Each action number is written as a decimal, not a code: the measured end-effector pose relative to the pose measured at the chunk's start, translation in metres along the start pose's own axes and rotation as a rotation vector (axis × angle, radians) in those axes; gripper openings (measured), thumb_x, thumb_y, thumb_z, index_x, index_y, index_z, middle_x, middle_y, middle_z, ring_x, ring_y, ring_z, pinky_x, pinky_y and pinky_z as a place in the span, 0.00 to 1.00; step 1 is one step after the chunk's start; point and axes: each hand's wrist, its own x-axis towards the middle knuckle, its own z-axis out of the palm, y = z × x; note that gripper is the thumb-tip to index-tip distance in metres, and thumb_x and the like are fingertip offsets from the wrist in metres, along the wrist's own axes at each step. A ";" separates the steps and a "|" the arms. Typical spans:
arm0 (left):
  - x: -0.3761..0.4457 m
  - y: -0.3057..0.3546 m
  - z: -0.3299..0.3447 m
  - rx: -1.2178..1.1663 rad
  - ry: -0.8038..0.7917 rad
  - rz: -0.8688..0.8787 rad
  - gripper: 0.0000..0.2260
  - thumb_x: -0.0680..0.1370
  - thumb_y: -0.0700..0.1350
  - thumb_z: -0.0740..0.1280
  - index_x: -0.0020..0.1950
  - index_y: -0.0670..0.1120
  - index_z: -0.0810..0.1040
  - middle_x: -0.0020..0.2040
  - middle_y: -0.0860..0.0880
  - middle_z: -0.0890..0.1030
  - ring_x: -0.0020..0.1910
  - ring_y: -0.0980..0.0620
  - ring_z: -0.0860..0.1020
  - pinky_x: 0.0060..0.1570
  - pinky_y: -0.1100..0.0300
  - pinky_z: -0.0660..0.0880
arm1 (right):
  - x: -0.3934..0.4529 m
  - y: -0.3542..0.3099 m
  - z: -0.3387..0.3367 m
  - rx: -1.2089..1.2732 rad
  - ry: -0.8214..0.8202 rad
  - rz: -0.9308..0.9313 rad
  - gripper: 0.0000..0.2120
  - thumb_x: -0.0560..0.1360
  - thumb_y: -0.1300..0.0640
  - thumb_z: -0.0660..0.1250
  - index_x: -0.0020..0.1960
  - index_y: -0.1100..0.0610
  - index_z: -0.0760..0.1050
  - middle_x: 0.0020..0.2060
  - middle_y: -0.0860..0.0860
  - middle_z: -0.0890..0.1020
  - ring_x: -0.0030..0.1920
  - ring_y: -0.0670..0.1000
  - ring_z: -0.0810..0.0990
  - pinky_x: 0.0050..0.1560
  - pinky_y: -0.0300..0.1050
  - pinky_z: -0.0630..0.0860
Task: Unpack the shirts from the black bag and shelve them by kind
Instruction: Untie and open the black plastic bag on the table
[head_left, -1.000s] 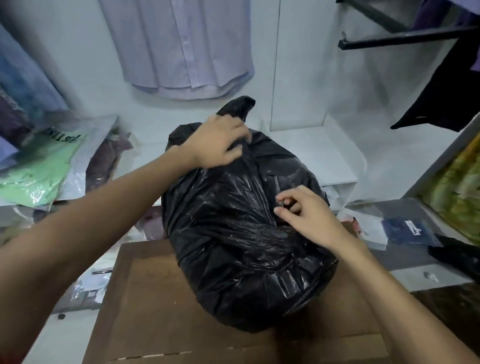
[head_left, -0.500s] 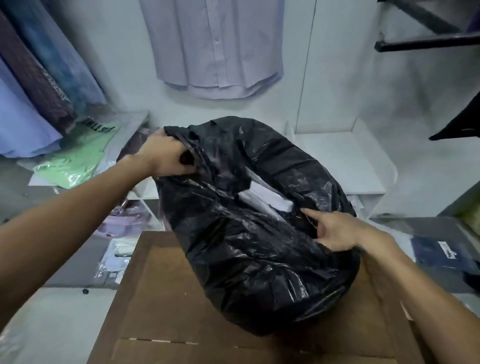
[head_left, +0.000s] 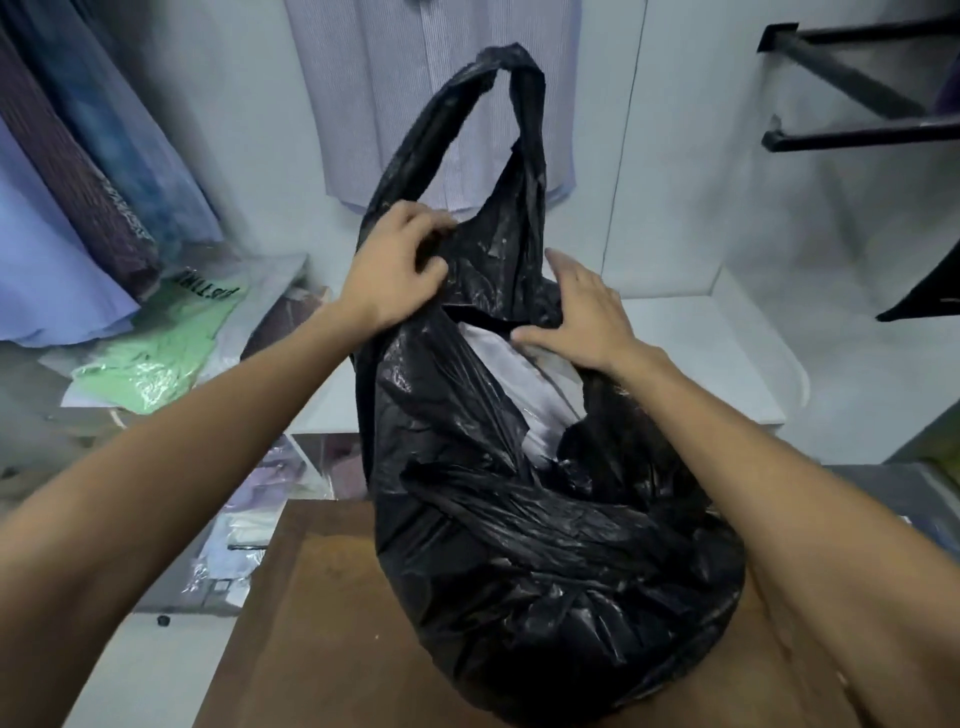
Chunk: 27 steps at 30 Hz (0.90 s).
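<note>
A: Head view, where's the black bag (head_left: 545, 545)?
B: Centre frame, on the brown table (head_left: 322, 623). Left hand (head_left: 395, 275) clutches its rim; right hand (head_left: 582, 317) lies flat, fingers straight, at the mouth. Pale shirts (head_left: 524, 384) show inside.

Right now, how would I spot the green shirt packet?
Start at the black bag on the brown table, then look left to the shelf under the hanging shirts. The green shirt packet lies flat there, the only bright green item, in clear wrapping.
</note>
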 end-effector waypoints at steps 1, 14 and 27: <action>-0.002 -0.003 0.005 0.117 -0.002 0.064 0.23 0.73 0.50 0.68 0.69 0.49 0.78 0.66 0.44 0.76 0.66 0.42 0.74 0.68 0.54 0.67 | 0.012 0.000 -0.003 0.044 -0.049 -0.014 0.35 0.76 0.41 0.73 0.76 0.57 0.66 0.71 0.56 0.75 0.71 0.59 0.73 0.60 0.47 0.70; -0.016 -0.096 -0.004 0.145 -0.622 -0.293 0.20 0.73 0.32 0.63 0.58 0.48 0.85 0.49 0.43 0.85 0.54 0.41 0.81 0.58 0.52 0.75 | 0.030 0.054 -0.049 -0.075 -0.112 -0.185 0.46 0.66 0.25 0.72 0.77 0.29 0.54 0.66 0.52 0.78 0.65 0.55 0.77 0.67 0.54 0.73; -0.063 -0.137 -0.031 -0.494 -0.636 -0.410 0.34 0.72 0.19 0.65 0.66 0.54 0.78 0.53 0.59 0.82 0.56 0.57 0.80 0.57 0.71 0.74 | 0.042 0.094 -0.039 -0.216 -0.314 0.054 0.35 0.55 0.27 0.79 0.52 0.49 0.81 0.52 0.51 0.79 0.56 0.55 0.75 0.61 0.49 0.73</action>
